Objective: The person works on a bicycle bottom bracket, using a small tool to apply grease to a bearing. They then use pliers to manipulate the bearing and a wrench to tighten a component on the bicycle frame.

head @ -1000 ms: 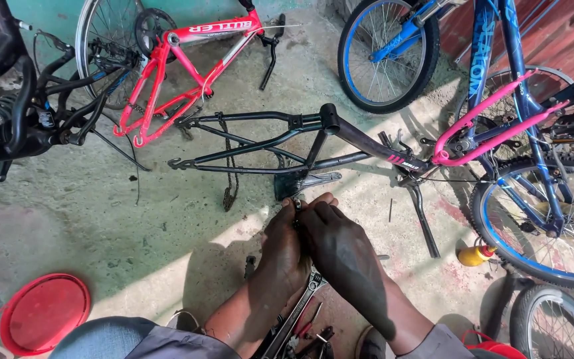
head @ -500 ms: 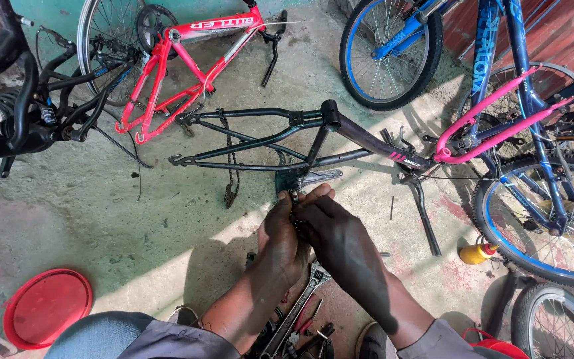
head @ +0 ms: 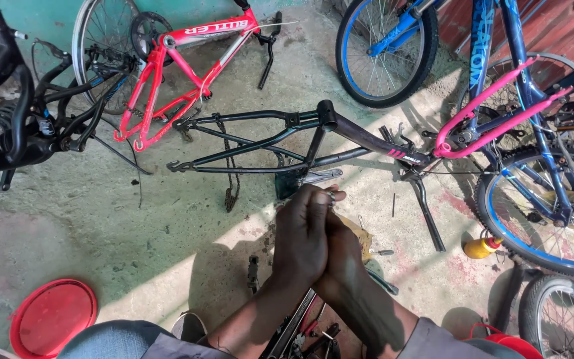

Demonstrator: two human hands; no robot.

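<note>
My left hand and my right hand are pressed together in front of me, the left lying over the right. At their fingertips they pinch a small shiny metal part; most of it is hidden by the fingers. Just beyond the fingertips a stripped black bicycle frame lies on the concrete floor, with its bottom bracket and a metal pedal arm closest to my hands. A loose chain hangs off the frame.
A red frame leans at the back, a blue bicycle with a pink frame stands right. A yellow oil bottle, a red round lid and hand tools by my legs lie on the floor.
My hands have closed flatter against each other and shifted slightly right. The view has drifted a little; the bicycle frames have not moved.
</note>
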